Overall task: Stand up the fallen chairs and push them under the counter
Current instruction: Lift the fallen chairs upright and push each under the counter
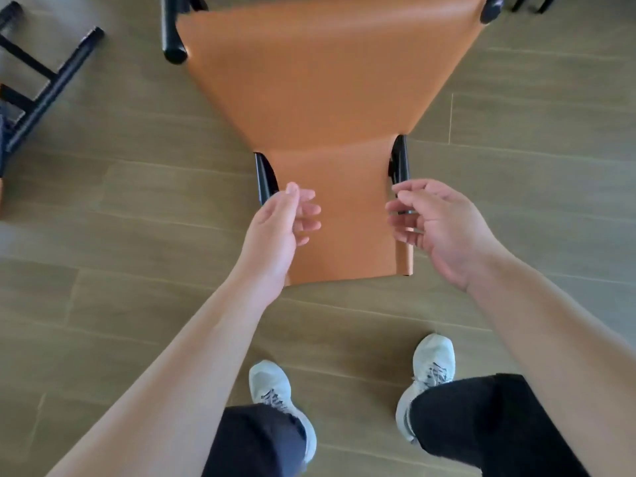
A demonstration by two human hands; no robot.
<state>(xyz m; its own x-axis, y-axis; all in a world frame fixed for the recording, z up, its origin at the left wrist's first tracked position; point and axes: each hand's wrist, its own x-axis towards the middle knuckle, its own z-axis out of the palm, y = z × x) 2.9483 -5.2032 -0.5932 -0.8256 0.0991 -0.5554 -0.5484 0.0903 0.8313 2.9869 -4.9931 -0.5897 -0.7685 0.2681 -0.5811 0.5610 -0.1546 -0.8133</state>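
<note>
— Where's the orange chair?
— Lying on the wooden floor, backrest toward the feet. Left hand and right hand flank it, fingers loosely spread, gripping nothing.
— Progress?
— Barely begun, I'd say; another fallen chair lies left, cut off. No counter visible.

No text, label, brand mark, number or sign can be read anywhere in the view. The orange chair, the grey shoes and the wooden floor all show plain surfaces without lettering; the shoe sides are too blurred to show any mark.
</note>
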